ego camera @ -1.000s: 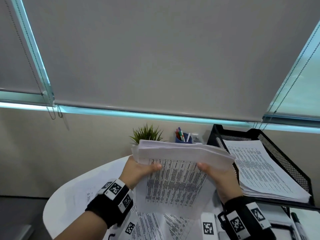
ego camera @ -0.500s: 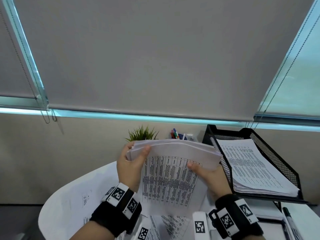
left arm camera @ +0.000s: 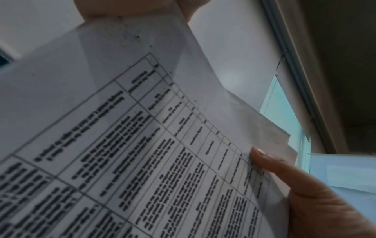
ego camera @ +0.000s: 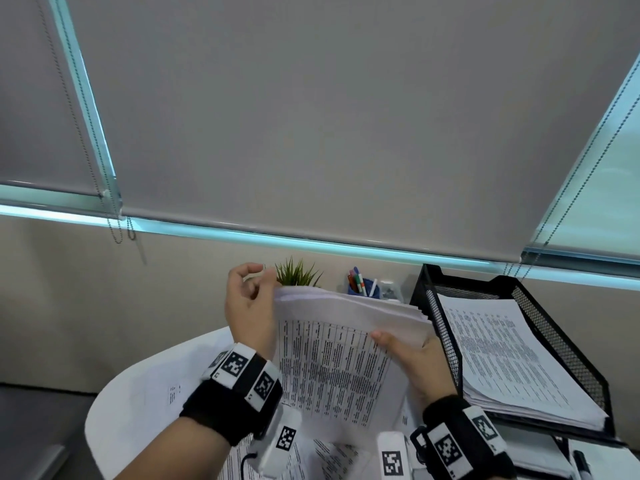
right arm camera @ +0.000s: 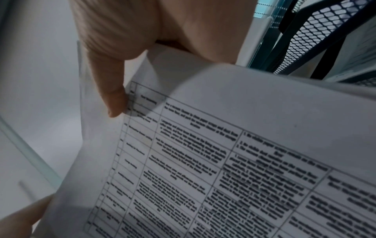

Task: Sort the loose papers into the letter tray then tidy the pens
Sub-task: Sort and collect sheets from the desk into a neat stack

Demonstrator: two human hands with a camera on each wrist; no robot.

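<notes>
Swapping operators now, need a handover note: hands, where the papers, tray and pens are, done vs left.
Right hand grips the held paper stack at its right edge, thumb on top.
Left hand is at the stack's top left corner, fingers curled; grip unclear.
Letter tray, to the right, already holds papers.
Loose sheets lie on the table.
Pens stand in the blue cup; one marker lies by the tray.
Left: tray this stack, collect remaining sheets, tidy pens.

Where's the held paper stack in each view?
Head: paper stack low centre, between left hand and right hand.
Left wrist: fills left and centre.
Right wrist: fills lower right.
Shared landmark: right thumb on the printed table.
</notes>
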